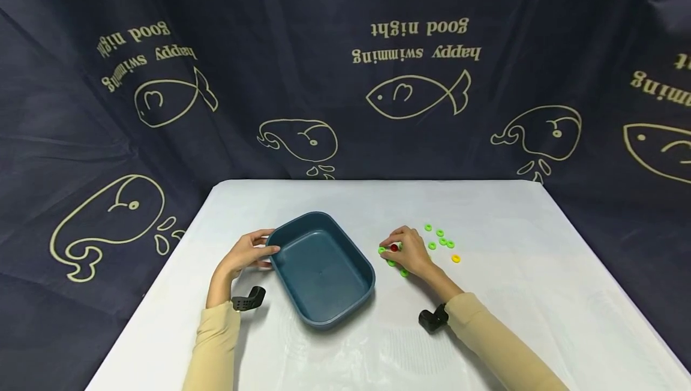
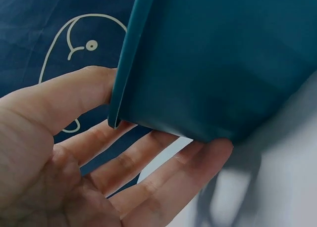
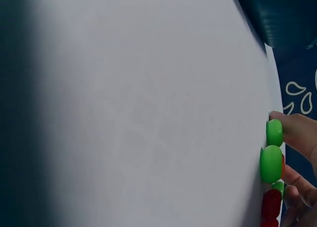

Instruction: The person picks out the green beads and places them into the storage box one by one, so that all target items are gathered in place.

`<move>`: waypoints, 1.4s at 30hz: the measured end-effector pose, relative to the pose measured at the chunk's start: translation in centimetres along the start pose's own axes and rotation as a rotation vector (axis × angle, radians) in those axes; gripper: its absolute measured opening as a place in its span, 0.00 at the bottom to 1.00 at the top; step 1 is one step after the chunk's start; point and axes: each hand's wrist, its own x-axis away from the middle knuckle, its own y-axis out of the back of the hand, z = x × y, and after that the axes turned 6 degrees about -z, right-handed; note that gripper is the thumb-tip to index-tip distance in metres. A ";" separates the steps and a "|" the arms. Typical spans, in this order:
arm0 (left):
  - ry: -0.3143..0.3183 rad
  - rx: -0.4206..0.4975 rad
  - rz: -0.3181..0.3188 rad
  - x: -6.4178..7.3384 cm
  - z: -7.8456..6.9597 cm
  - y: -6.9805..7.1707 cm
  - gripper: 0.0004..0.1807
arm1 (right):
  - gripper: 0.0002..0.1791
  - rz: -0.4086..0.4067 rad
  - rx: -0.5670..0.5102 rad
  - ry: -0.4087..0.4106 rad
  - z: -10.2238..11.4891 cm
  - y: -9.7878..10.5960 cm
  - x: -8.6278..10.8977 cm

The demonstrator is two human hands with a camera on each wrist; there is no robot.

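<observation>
Tan sleeves (image 1: 213, 346) reach across the table (image 1: 486, 199), the left grip (image 1: 245, 253) holding one corner of the blue bin (image 1: 324, 265). Right of the bin, the right grip (image 1: 407, 253) is narrow about a green ring (image 1: 381, 250), though whether it pinches I cannot tell; an off-centre squeeze could flick it among the other rings (image 1: 439, 233).

- This looks like a staged recording spot; whether it stands in a home or a lab cannot be told.
- Dark cloth (image 1: 308, 55) hangs behind the white tabletop (image 1: 540, 283) and beyond both its sides.
- Fish (image 1: 412, 97) and whales (image 1: 299, 139) decorate the cloth, "good night" and "happy swimming" upside down, like bedroom fabric.
- Black wrist cameras (image 1: 433, 319) over the tabletop suggest filming.
</observation>
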 end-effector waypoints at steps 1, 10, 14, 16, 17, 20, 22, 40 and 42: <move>0.005 -0.003 0.000 0.0 0.0 0.1 0.36 | 0.09 -0.002 0.004 0.003 0.1 0.0 0.0; 0.008 0.013 0.030 0.1 0.2 0.4 0.38 | 0.09 -0.044 0.039 0.027 2.3 1.5 -1.8; 0.002 0.018 0.044 0.2 0.1 0.5 0.38 | 0.10 -0.074 -0.026 0.071 5.3 2.1 -4.2; -0.002 0.019 0.051 0.2 0.1 0.6 0.38 | 0.10 -0.081 -0.068 0.092 7.5 1.8 -5.5; -0.004 0.018 0.053 0.1 0.0 0.6 0.38 | 0.10 -0.076 -0.085 0.100 8.6 1.5 -6.0; -0.003 0.014 0.050 0.0 -0.1 0.7 0.38 | 0.10 -0.044 -0.131 0.145 11.8 0.0 -7.2; -0.001 0.013 0.051 -0.2 -0.1 0.7 0.38 | 0.10 -0.003 -0.147 0.179 13.3 -1.4 -7.8; -0.014 0.015 0.054 -0.3 0.0 0.8 0.36 | 0.07 0.405 0.132 0.160 15.1 -11.3 -8.7; -0.012 0.017 0.054 -0.4 0.2 0.8 0.35 | 0.06 0.425 0.135 0.148 15.1 -11.7 -8.6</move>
